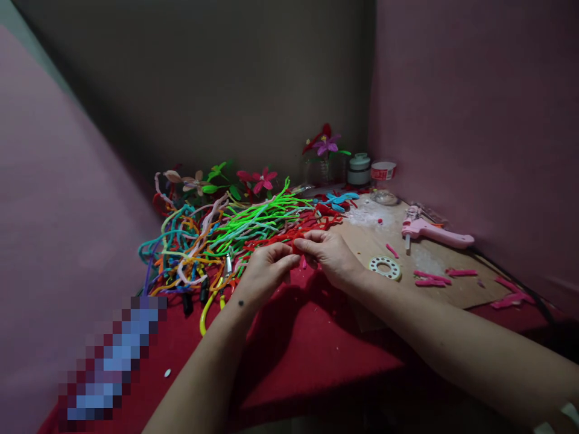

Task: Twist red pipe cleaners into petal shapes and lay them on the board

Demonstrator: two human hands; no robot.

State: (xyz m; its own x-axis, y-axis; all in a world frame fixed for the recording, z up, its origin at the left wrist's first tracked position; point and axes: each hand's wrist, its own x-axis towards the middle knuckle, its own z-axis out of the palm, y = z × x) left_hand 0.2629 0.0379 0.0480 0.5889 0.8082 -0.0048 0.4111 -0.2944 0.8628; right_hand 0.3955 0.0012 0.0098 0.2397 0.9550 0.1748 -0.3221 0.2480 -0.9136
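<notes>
My left hand [268, 268] and my right hand [329, 256] meet over the red cloth, fingertips pinched together. Between them is a small red pipe cleaner piece [296, 246], mostly covered by the fingers. Just beyond my hands lie red pipe cleaners [266, 242] and a thick bundle of bright green pipe cleaners [257, 218]. Left of my left wrist, pliers with yellow handles [204, 319] rest partly under the heap. A tangle of orange, teal and pink pipe cleaners [181, 241] spreads at the left.
On a board [357, 241] at the right are a pink glue gun [441, 234], a white disc with holes [384, 267] and pink scraps [432, 279]. Fuzzy flowers [326, 144], a lidded jar [359, 170] and a plastic cup [383, 172] stand behind. Pink panels flank both sides.
</notes>
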